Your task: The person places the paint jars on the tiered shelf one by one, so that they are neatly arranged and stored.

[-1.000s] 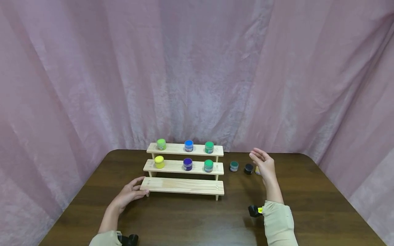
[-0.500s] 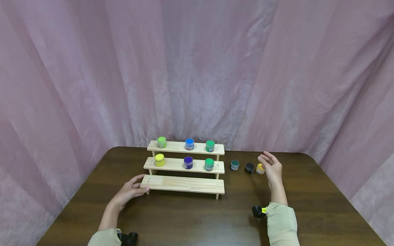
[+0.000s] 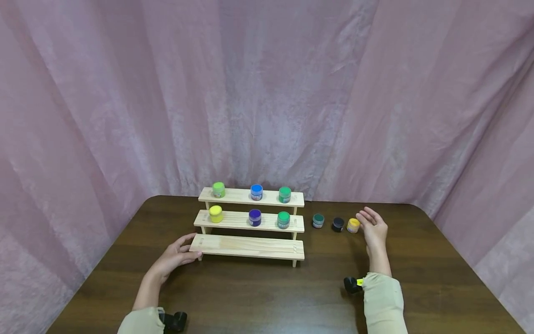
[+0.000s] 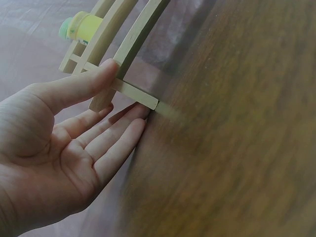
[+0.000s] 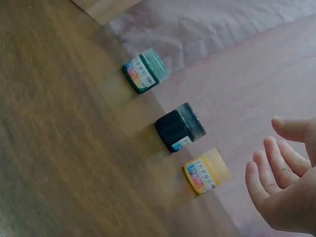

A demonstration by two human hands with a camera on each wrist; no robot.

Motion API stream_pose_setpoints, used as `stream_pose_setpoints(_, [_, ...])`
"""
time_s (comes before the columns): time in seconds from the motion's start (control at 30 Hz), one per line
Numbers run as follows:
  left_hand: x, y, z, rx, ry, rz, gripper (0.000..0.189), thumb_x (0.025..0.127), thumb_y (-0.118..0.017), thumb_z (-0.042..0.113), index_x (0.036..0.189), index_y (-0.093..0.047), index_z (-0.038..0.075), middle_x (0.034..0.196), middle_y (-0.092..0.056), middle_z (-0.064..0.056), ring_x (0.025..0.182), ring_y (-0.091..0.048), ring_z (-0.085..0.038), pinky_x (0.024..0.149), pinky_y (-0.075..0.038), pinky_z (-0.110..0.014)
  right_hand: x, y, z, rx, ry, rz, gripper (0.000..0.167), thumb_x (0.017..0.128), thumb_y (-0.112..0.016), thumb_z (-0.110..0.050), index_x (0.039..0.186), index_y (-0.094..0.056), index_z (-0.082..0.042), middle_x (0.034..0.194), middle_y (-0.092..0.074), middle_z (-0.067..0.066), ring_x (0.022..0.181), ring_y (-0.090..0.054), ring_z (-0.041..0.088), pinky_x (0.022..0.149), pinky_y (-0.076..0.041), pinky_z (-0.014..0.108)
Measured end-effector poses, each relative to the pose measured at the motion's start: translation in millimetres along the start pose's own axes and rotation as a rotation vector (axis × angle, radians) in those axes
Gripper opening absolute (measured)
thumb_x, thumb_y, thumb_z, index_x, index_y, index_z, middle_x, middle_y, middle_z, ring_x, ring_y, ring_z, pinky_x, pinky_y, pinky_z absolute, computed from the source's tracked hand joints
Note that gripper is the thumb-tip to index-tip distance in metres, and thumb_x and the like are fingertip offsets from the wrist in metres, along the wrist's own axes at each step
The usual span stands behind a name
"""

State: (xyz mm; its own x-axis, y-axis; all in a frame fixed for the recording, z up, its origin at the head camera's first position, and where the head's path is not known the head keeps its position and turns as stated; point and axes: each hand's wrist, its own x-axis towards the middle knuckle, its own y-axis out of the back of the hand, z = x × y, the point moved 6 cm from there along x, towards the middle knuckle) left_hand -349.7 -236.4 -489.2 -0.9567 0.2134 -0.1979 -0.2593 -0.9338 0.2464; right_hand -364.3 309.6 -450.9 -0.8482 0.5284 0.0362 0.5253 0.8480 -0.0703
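A three-tier wooden display stand (image 3: pixel 246 246) stands on the table. My left hand (image 3: pixel 175 256) holds the left end of its lowest step, thumb at the front edge and fingers around the back; the left wrist view shows the thumb (image 4: pixel 94 84) against the wood. My right hand (image 3: pixel 375 230) is raised just right of a yellow-orange paint jar (image 3: pixel 352 226), its fingers loosely bent and holding nothing. Left of that jar stand a black paint jar (image 3: pixel 338 225) and a dark green paint jar (image 3: pixel 318 221). In the right wrist view the palm (image 5: pixel 291 197) is apart from all three.
The top step carries light green (image 3: pixel 219 189), blue (image 3: pixel 256 192) and green (image 3: pixel 285 195) jars. On the middle step are yellow (image 3: pixel 216 214), purple (image 3: pixel 255 217) and green (image 3: pixel 283 220) jars. A pink curtain (image 3: pixel 267 93) hangs behind the table (image 3: pixel 267 297).
My right hand has moved right, from above the jars to beside the yellow-orange one, which has come into full view. The left hand has stayed at the stand.
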Motion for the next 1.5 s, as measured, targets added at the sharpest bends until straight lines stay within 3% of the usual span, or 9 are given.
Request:
stream_pose_setpoints(0.3, [3.5, 2.4, 1.1, 0.002, 0.000, -0.004, 0.079, 0.091, -0.068, 0.017, 0.153, -0.021, 0.001, 0.142, -0.044, -0.035, 0.105, -0.064, -0.015, 0.094, -0.054, -0.030, 6.8, 2.9, 12.6, -0.039, -0.019, 0.022, 0.043, 0.093, -0.065, -0.009, 0.133, -0.051, -0.003, 0.080, -0.057, -0.032, 0.085, -0.057, -0.013, 0.076, -0.049, 0.008])
stream_pose_setpoints(0.47, [2.1, 1.4, 0.4, 0.006, 0.001, -0.008, 0.078, 0.091, -0.067, 0.016, 0.153, -0.021, 0.000, 0.142, -0.045, -0.035, 0.105, -0.064, -0.013, 0.093, -0.054, -0.027, 7.5, 3.4, 21.8, -0.034, -0.030, 0.038, 0.045, 0.092, -0.067, -0.009, 0.133, -0.052, -0.002, 0.084, -0.055, -0.030, 0.092, -0.050, -0.005, 0.073, -0.045, 0.005])
stream_pose_setpoints(0.77, [3.0, 1.7, -2.4, 0.007, 0.019, 0.007, 0.079, 0.090, -0.070, 0.019, 0.152, -0.024, 0.003, 0.143, -0.044, -0.035, 0.106, -0.063, -0.012, 0.093, -0.054, -0.026, 7.6, 2.5, 31.6, -0.070, -0.051, 0.034, 0.054, 0.093, -0.065, -0.011, 0.141, -0.045, 0.003, 0.118, -0.055, -0.005, 0.128, -0.044, 0.025, 0.075, -0.041, 0.001])
stream_pose_setpoints(0.87, [3.3, 2.1, -2.6, -0.002, 0.023, 0.016, 0.078, 0.089, -0.071, 0.018, 0.152, -0.026, 0.004, 0.142, -0.045, -0.034, 0.105, -0.064, -0.012, 0.093, -0.054, -0.026, 7.7, 2.8, 34.3, -0.066, -0.060, 0.029, 0.054, 0.093, -0.063, -0.009, 0.142, -0.045, 0.003, 0.122, -0.056, -0.001, 0.129, -0.044, 0.025, 0.076, -0.041, 0.000])
stream_pose_setpoints(1.03, [4.5, 2.2, -1.3, -0.001, 0.017, 0.008, 0.079, 0.090, -0.069, 0.018, 0.153, -0.023, 0.003, 0.142, -0.045, -0.034, 0.103, -0.064, -0.010, 0.092, -0.054, -0.025, 8.0, 1.9, 37.3, -0.102, -0.068, -0.013, 0.057, 0.094, -0.062, -0.010, 0.146, -0.040, 0.002, 0.144, -0.049, 0.016, 0.122, -0.047, 0.015, 0.081, -0.039, 0.000])
stream_pose_setpoints(1.13, [4.5, 2.1, -0.8, -0.007, 0.019, 0.008, 0.080, 0.090, -0.069, 0.018, 0.153, -0.023, 0.004, 0.142, -0.046, -0.033, 0.101, -0.065, -0.009, 0.092, -0.054, -0.025, 7.8, 0.3, 39.8, -0.133, -0.086, -0.052, 0.059, 0.095, -0.060, -0.009, 0.148, -0.037, 0.001, 0.150, -0.042, 0.022, 0.128, -0.045, 0.019, 0.081, -0.037, 0.000])
stream_pose_setpoints(1.27, [3.1, 1.5, -0.3, -0.006, 0.017, -0.001, 0.079, 0.091, -0.068, 0.017, 0.153, -0.021, 0.002, 0.142, -0.046, -0.034, 0.101, -0.065, -0.011, 0.092, -0.054, -0.026, 7.2, -1.9, 42.9, -0.164, -0.112, -0.104, 0.062, 0.095, -0.059, -0.008, 0.151, -0.032, 0.000, 0.153, -0.037, 0.023, 0.140, -0.038, 0.029, 0.083, -0.036, 0.001])
stream_pose_setpoints(1.4, [1.9, 1.1, -0.3, -0.006, 0.013, -0.006, 0.078, 0.092, -0.067, 0.017, 0.153, -0.021, 0.002, 0.142, -0.046, -0.034, 0.102, -0.065, -0.013, 0.092, -0.054, -0.026, 7.5, -2.2, 44.7, -0.193, -0.118, -0.135, 0.065, 0.096, -0.059, -0.009, 0.152, -0.028, -0.003, 0.156, -0.034, 0.021, 0.143, -0.035, 0.030, 0.090, -0.037, 0.004])
stream_pose_setpoints(1.5, [1.0, 0.9, 0.1, -0.011, 0.014, -0.004, 0.077, 0.092, -0.066, 0.016, 0.153, -0.021, 0.002, 0.141, -0.046, -0.034, 0.101, -0.065, -0.012, 0.091, -0.054, -0.025, 7.7, -1.7, 45.6, -0.211, -0.118, -0.145, 0.065, 0.096, -0.059, -0.011, 0.152, -0.029, -0.003, 0.155, -0.035, 0.020, 0.142, -0.036, 0.029, 0.089, -0.037, 0.003])
